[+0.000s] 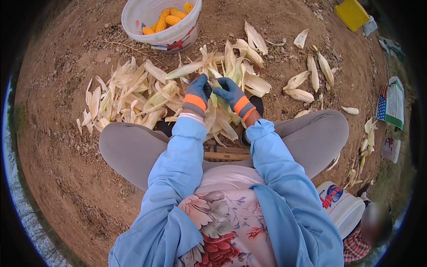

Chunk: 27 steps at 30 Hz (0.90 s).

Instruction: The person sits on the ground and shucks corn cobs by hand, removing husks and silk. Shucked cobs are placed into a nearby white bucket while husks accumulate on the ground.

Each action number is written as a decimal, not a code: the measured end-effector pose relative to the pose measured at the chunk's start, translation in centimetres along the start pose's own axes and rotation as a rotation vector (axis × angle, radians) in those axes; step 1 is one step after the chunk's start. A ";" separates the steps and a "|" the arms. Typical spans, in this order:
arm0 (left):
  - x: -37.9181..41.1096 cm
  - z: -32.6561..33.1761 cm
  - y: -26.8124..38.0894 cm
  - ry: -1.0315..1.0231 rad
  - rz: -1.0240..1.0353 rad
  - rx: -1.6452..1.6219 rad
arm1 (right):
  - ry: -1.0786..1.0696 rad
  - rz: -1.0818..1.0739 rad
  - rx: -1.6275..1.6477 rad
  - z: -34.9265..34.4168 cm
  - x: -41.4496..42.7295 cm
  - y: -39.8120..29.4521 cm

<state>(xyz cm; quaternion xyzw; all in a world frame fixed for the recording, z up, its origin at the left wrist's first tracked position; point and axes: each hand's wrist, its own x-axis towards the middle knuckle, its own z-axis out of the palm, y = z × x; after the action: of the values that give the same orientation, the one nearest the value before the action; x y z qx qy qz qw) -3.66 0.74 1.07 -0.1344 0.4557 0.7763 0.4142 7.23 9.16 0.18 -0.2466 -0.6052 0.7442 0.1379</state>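
Note:
My left hand (199, 92) and my right hand (234, 95), both in blue-grey work gloves with orange cuffs, meet over a pile of dry corn husks (130, 90). Between them is the stalk end of a corn ear in its husk (214, 81), with pale leaves hanging below. The right fingers are bent against its side; the left fingertips lie close to it, and their contact is partly hidden. Beyond the pile stands a white plastic bucket (180, 41) holding several husked yellow corn cobs (163, 20).
Several unhusked ears (313, 73) lie on the dirt at the right. Further right are a yellow container (352, 14) and printed sacks (392, 103). A second white bucket (345, 210) lies at the lower right beside a person in a checked garment (356, 246). A wooden seat edge (227, 157) shows beneath me.

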 end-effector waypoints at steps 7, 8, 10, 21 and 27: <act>-0.9 0.2 -0.1 -0.161 -0.033 0.270 | 0.107 -0.093 -0.180 -0.4 0.7 1.2; -0.9 0.2 -0.1 -0.165 -0.023 0.270 | 0.139 -0.083 -0.185 -0.3 0.8 1.3; -0.9 0.3 -0.2 -0.174 -0.002 0.270 | 0.142 -0.122 -0.167 -0.5 0.9 1.8; -2.5 1.1 0.4 -0.226 0.003 0.359 | 0.097 -0.151 -0.059 -0.7 0.4 0.6; -2.0 0.8 0.0 -0.232 0.023 0.367 | 0.118 -0.131 0.013 -0.8 0.5 1.0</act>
<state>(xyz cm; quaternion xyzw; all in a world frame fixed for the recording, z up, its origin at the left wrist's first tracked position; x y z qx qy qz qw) -2.30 0.35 2.70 0.0388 0.5403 0.6951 0.4727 7.29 9.87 -0.98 -0.2489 -0.6061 0.7216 0.2234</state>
